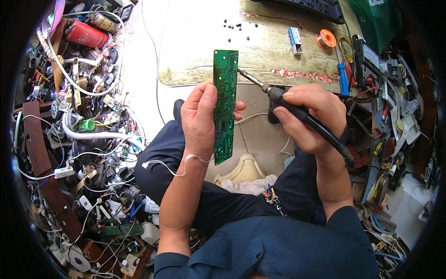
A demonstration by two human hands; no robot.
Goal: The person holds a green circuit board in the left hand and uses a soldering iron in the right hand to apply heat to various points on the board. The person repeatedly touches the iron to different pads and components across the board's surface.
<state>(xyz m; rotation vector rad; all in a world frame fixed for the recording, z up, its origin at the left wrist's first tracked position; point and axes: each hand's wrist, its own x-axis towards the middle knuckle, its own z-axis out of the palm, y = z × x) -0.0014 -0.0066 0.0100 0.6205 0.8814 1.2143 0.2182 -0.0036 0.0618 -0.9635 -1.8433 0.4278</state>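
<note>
My left hand [200,114] grips a long, narrow green circuit board [225,104] and holds it upright, thumb on the near face and fingertips showing past its right edge. A white cable with a small plug [146,164] hangs by the left wrist. In my right hand [316,114] is a black-handled soldering iron [297,111], fingers closed round the handle. Its metal tip points left and lies close to the upper right edge of the board; whether it touches I cannot tell.
On the wooden table [195,60] ahead lie several small black parts [239,26], a small box [295,41], an orange solder spool [326,39] and a blue screwdriver [343,79]. A meter [367,56] stands at the right. Heaped electronic scrap [102,176] fills the left side.
</note>
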